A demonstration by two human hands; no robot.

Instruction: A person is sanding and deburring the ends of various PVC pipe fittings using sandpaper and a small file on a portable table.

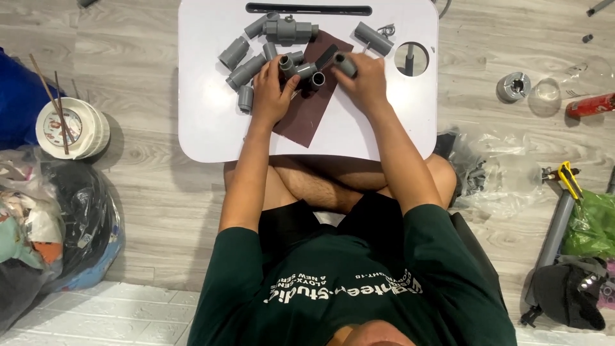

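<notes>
I sit cross-legged at a small white lap table (211, 128). My left hand (272, 93) grips a grey pipe tee fitting (300, 70) over a dark brown sheet of sandpaper (307, 109). My right hand (366, 80) holds a short grey pipe piece (344, 64) just right of the fitting. Several more grey pipe pieces and couplings (246, 69) lie on the table left of my left hand. A grey valve (286, 29) rests near the table's far edge, and another pipe piece (373, 38) lies at the far right.
A round cup hole (411, 59) opens in the table's right side. On the wooden floor, a white bowl with chopsticks (67, 128) and full bags (51, 218) sit left. A metal ring (514, 86), red can (589, 104), clear plastic bag (500, 173) and yellow cutter (569, 179) lie right.
</notes>
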